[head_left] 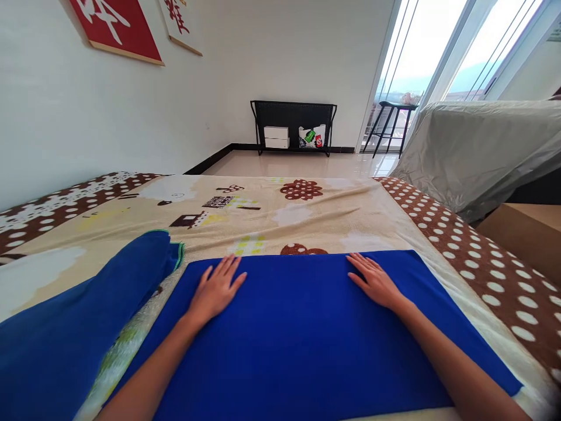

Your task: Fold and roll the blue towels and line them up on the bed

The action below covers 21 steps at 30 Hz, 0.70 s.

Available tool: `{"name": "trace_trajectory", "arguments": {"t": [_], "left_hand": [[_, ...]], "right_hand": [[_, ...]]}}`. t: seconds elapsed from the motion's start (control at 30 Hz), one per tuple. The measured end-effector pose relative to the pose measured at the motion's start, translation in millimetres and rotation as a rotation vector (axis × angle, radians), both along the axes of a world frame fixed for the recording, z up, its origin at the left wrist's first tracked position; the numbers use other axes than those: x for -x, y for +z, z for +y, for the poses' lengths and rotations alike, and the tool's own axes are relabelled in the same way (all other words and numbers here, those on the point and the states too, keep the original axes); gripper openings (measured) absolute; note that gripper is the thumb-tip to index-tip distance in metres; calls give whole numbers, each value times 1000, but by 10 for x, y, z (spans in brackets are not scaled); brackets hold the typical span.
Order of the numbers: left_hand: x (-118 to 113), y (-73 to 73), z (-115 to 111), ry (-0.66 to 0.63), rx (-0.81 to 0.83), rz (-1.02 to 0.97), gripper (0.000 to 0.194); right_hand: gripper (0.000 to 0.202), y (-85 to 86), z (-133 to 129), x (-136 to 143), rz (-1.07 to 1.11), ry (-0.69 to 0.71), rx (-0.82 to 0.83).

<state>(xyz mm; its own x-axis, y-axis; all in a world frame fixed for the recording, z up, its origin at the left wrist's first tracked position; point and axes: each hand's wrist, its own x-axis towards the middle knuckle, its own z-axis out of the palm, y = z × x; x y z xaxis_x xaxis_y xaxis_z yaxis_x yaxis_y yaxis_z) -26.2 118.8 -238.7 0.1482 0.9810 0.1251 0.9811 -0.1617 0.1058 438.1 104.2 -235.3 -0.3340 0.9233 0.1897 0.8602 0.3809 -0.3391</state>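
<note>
Fingers (228, 269) of both hands: straight, laid flat, a little apart, thumbs angled inward toward each other. Nothing gripped or pinched; palms face down on the cloth (289, 333), touching only its top face.

Cloth: blue, spread in front of me, under both hands and running back toward me from the fingertips. Long axis appears to lie side to side, across my reach; foreshortening makes me wary of swearing to it. Left hand (214, 295) rests toward the left far corner, right hand (374, 282) toward the right one. Left is a touch nearer its corner. Tips of both reach about to the far edge; a wide bare stretch of cloth lies between the hands.

Edges: far one nearly straight, corners lying flat. Right edge slants down to a near corner just beyond my right forearm (432, 345). Near edge shows in part at right, then leaves view; left near corner can't be made out.

Room: beyond the far edge the patterned blanket (342, 213) runs on some way. To the right, a pale strip, then the dotted border (477, 257). Left is tighter: a rumpled blue bundle (87, 318), green-edged, lies close beside, a narrow strip of blanket between.
</note>
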Motion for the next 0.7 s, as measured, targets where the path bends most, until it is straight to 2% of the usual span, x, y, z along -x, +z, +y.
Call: {"name": "trace_trajectory", "arguments": {"t": [0.07, 0.13, 0.23, 0.3, 0.4, 0.57, 0.7], "left_hand": [[490, -33, 42, 115, -27, 12, 65], [799, -74, 33, 181, -50, 3, 69], [951, -129, 0, 205, -69, -11, 73], [940, -143, -8, 202, -73, -11, 74], [899, -131, -2, 203, -61, -14, 74], [896, -91, -14, 198, -50, -20, 72], [922, -85, -161, 190, -62, -4, 69]], "right_hand": [[66, -122, 87, -534, -9, -132, -6], [66, -286, 141, -1034, -62, -274, -19], [68, -528, 160, -1605, -85, -386, -24], [71, -629, 151, -1829, -63, -438, -9], [76, -680, 135, -1953, -27, -495, 19], [76, -673, 75, -1899, -45, -511, -37], [71, -692, -184, -1876, -52, -497, -90]]}}
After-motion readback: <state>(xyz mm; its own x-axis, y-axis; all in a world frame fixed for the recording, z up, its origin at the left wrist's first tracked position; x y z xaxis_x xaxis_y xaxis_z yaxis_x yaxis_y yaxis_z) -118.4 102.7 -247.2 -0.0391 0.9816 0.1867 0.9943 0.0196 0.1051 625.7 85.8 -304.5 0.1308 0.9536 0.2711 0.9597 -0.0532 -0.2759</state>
